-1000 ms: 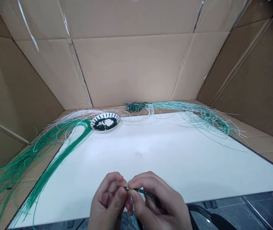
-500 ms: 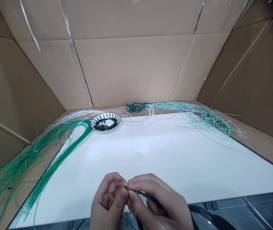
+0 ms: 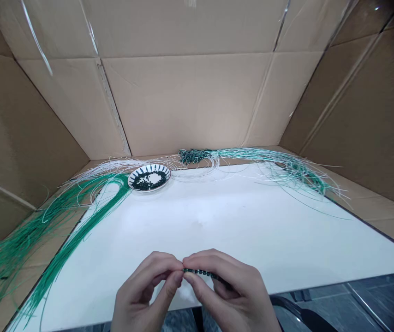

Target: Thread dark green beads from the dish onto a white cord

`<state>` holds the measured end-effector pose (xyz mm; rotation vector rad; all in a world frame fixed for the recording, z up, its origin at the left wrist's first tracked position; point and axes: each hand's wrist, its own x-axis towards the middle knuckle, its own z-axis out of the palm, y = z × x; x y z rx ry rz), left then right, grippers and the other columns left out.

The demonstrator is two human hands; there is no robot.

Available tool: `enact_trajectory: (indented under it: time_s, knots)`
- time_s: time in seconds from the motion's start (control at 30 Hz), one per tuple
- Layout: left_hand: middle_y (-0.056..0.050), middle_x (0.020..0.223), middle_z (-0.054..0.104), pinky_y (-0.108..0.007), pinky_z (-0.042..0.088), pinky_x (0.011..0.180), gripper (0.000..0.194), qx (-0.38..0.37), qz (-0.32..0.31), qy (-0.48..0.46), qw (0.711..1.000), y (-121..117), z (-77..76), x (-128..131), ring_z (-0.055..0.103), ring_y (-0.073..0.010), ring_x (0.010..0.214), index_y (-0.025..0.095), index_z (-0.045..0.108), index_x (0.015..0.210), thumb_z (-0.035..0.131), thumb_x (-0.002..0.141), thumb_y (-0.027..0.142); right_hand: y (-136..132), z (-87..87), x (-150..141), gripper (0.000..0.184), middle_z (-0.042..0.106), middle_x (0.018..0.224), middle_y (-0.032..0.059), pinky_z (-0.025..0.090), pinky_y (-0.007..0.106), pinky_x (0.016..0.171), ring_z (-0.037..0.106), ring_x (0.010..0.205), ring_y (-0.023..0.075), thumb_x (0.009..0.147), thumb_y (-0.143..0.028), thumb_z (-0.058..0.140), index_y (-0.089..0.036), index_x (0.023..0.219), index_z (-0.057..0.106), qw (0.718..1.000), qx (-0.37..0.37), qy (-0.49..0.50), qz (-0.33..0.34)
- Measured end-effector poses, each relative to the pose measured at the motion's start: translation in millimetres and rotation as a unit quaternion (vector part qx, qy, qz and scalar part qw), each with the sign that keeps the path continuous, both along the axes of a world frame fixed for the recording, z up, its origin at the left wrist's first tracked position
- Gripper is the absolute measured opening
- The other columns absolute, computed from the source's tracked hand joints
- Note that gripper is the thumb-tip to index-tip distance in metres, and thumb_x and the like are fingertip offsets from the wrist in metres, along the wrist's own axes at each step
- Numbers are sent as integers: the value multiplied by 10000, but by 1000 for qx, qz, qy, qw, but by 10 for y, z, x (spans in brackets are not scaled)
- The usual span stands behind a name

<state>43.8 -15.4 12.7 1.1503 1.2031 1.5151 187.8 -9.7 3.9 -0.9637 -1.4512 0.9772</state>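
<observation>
Low in the view, my left hand [image 3: 145, 290] and my right hand [image 3: 228, 290] meet over a white board [image 3: 238, 221]. Between their fingertips runs a short wire strung with dark green beads [image 3: 199, 272]. My right thumb and fingers grip its beaded length, and my left thumb and forefinger pinch its left end. The far end is hidden behind my right fingers. At the back stands a white plate with black markings [image 3: 139, 173], holding a heap of dark green beads [image 3: 145, 184].
Green wires [image 3: 75, 235] sweep over the left side, with white wires [image 3: 124, 164] behind them. A bunch of beaded strands [image 3: 193, 156] and teal wires [image 3: 287, 161] lie along the back. Cardboard walls [image 3: 190, 92] surround the board. A dark curved object [image 3: 304, 316] sits at bottom right.
My left hand has shifted left and turned, and the beaded strand now lies nearly level instead of sloping down to the right. The whole view has moved slightly.
</observation>
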Motion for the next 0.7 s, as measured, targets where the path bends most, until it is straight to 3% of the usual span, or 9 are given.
enact_trajectory:
  time_s: [0.07,0.1,0.23,0.37,0.5,0.63,0.7]
  knots:
    - [6,732,725,-175,513,649,115,18,-16,56,998,11,-26,-50,647,-163,730,293,796,682,833,769,359,1,56,-35,104,692,772,-4,184,232,389,290,439,50,810,-153,678,-195,841,768,998,-60,-17,-15]
    - [11,738,723,-179,508,661,94,24,-22,78,996,13,-40,-68,645,-163,729,301,790,701,803,794,303,3,83,-45,89,648,749,-16,145,250,411,230,452,50,791,-158,658,-180,816,740,996,-80,-27,-17]
    - [13,757,686,-189,496,686,120,10,-44,96,994,3,-67,-72,632,-167,729,284,742,726,737,846,276,35,139,-31,62,560,728,-38,121,272,456,170,479,52,777,-209,622,-167,785,668,989,-141,-41,0]
    - [14,759,632,-192,486,672,248,-50,-78,29,995,-13,-38,-25,609,-163,718,252,692,736,738,853,465,83,105,21,150,536,622,-42,171,250,475,287,504,78,820,-310,670,-163,837,693,980,-191,-23,57]
    - [31,705,571,-205,473,660,342,-108,-117,-27,987,-11,-10,-28,550,-149,681,235,651,727,752,820,548,106,66,33,162,645,650,3,370,218,563,557,623,130,839,-325,708,-168,832,670,964,-228,66,115]
    - [28,693,558,-267,507,665,373,-155,-180,-91,967,9,-31,-65,566,-161,659,216,669,743,741,819,574,113,-8,6,167,629,570,-26,461,237,646,595,591,126,871,-316,715,-180,836,624,951,-234,123,159]
    - [29,706,562,-276,510,655,373,-151,-180,-100,967,13,-44,-69,569,-162,655,215,676,751,746,813,577,119,-67,-4,196,632,560,-28,474,235,644,593,580,125,878,-347,721,-186,838,617,950,-222,140,166]
